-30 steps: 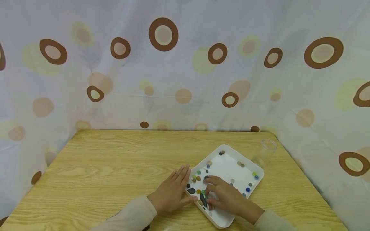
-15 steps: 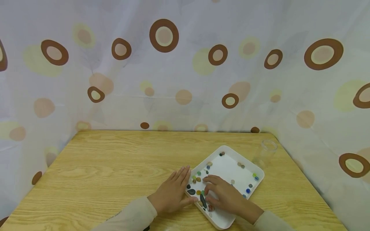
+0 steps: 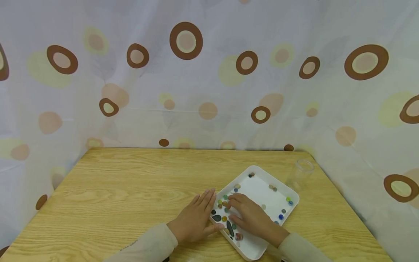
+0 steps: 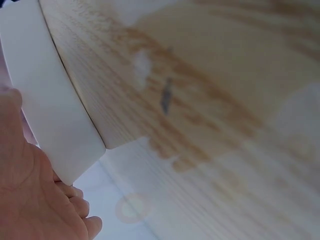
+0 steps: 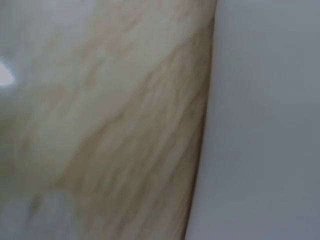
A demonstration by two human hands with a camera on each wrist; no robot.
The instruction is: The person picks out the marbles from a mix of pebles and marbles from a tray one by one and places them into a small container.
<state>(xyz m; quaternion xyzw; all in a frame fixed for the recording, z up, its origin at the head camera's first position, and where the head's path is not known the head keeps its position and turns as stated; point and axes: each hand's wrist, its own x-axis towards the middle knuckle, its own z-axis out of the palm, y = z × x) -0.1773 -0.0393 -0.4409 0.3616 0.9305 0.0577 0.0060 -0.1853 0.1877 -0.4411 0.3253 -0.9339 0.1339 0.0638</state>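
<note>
A white tray (image 3: pixel 256 198) holding glass marbles and pebbles sits turned at an angle on the table. My left hand (image 3: pixel 193 216) rests at its left corner with straight fingers and the thumb at the rim. In the left wrist view, that hand (image 4: pixel 35 185) lies along the tray's outer wall (image 4: pixel 55 100). My right hand (image 3: pixel 250 216) is over the tray, fingers bent and thumb apart from them. Its fingertips are right at an orange pebble (image 3: pixel 224 204) and a green marble (image 3: pixel 226 210). A long dark pebble (image 3: pixel 230 228) and a reddish stone (image 3: pixel 239 236) lie below the thumb.
A clear cup (image 3: pixel 300 174) stands beyond the tray's right side. Several marbles, among them a blue marble (image 3: pixel 280 217), lie along the tray's right wall. The wooden table (image 3: pixel 137 182) meets a patterned curtain (image 3: pixel 203 83) at the back.
My right hand has shifted left and away from the reddish stone, which now shows fully, toward the orange pebble. The left hand stays in place at the tray.
</note>
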